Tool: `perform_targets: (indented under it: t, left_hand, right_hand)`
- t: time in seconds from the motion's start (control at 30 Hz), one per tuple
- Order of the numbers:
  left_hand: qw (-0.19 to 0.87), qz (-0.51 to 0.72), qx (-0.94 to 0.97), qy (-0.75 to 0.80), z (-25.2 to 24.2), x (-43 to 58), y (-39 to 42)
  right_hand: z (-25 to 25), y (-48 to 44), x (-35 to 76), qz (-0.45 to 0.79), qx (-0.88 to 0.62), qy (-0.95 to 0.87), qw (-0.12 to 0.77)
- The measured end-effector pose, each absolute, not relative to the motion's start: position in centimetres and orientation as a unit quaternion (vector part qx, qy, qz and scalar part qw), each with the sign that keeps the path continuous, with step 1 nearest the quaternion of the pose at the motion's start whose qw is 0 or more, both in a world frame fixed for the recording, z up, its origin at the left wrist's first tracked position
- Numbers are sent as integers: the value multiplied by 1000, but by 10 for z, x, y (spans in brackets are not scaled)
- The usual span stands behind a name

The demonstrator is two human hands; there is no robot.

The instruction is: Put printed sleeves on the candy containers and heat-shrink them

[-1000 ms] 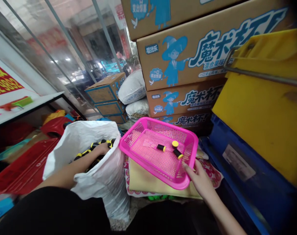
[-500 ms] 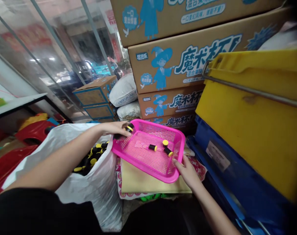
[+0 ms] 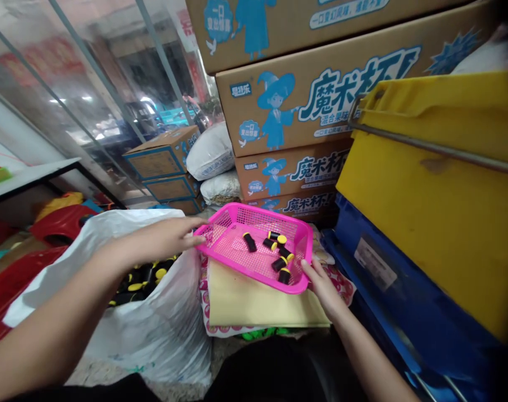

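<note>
A pink mesh plastic basket (image 3: 237,267) is held slightly tilted between my two hands. My left hand (image 3: 170,241) grips its left rim, thumb and fingers around the edge. At the right end, my right hand (image 3: 323,282) holds the rim with the thumb on top. Several small black canisters with yellow caps (image 3: 249,242) lie loose inside, mostly toward the right side. Beside my left forearm stands a white woven sack (image 3: 170,312), open at the top, with many more such canisters (image 3: 147,274) in it, partly hidden by the arm.
Beneath the basket lies a pale yellow sheet (image 3: 245,301) on a pink-and-white patterned piece. Printed cardboard boxes (image 3: 279,117) are stacked ahead. Yellow (image 3: 430,190) and blue (image 3: 371,279) plastic crates rise close on the right. White sacks (image 3: 212,153) and red plastic items (image 3: 56,229) sit around.
My left hand has let go of the canisters it held at the basket's left end and now holds the rim. More canisters lie in the basket, which has shifted slightly.
</note>
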State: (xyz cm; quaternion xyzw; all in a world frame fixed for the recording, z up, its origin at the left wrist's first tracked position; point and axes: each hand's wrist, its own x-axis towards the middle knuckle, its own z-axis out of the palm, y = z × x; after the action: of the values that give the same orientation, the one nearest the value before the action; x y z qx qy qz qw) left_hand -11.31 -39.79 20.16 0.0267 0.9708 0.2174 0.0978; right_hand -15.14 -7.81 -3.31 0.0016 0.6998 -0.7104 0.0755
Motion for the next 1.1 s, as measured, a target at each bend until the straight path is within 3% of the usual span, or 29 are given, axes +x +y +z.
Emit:
perform_targets:
  t: [0.07, 0.23, 0.33, 0.43, 0.53, 0.8, 0.97, 1.1]
  left_hand:
    - [93, 193, 43, 976, 205, -81, -371]
    - [416, 296, 196, 837, 146, -53, -317]
    - [392, 237, 178, 871, 88, -59, -306]
    - [392, 258, 200, 860, 51, -62, -297]
    - [398, 280, 216, 847, 36, -59, -290]
    - [372, 285, 242, 849, 20, -66, -289]
    - [354, 269, 245, 862, 12, -69, -291]
    - [313, 273, 248, 875, 14, -69, -289]
  right_hand:
    - [-30, -77, -151, -746, 29, 652, 131]
    - [-28, -76, -143, -721, 72, 657, 206]
    - [-33, -77, -140, -702, 82, 667, 234]
    - [-42, -77, -138, -707, 48, 685, 169]
    - [-47, -68, -135, -703, 47, 704, 89]
    - [-51, -33, -110, -651, 106, 751, -20]
    - [-68, -28, -86, -646, 151, 748, -25]
    - [-69, -30, -65, -691, 175, 699, 55]
